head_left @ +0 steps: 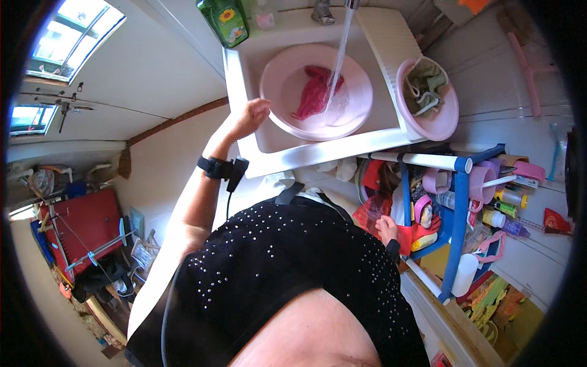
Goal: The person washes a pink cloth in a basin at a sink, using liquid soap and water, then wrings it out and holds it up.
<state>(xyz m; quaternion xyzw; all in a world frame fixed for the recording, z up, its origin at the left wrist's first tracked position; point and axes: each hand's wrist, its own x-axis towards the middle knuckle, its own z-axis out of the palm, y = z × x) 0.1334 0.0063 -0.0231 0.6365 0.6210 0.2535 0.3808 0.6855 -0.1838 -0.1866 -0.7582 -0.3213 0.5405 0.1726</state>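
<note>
My left hand (252, 116) is raised beside the left rim of a pink basin (269, 101), its fingers curled and nothing visible in them. In the basin a red cloth (317, 92) lies in shallow water. Running water (342, 55) falls from the tap onto it. My right hand (386, 229) is low on the right, next to the shelf rack, its fingers curled. Beside its fingertips is a see-through red plastic bag (370, 213), and a red rubber glove (422, 232) lies just past the hand. Whatever the fingers may hold is hidden.
The white sink (244, 137) surrounds the basin. On its right edge stands a smaller pink basin (449, 116) with a greenish cloth (425, 82). A green bottle (225, 23) stands at the back left. The blue-and-white rack (460, 226) holds several bottles and cups.
</note>
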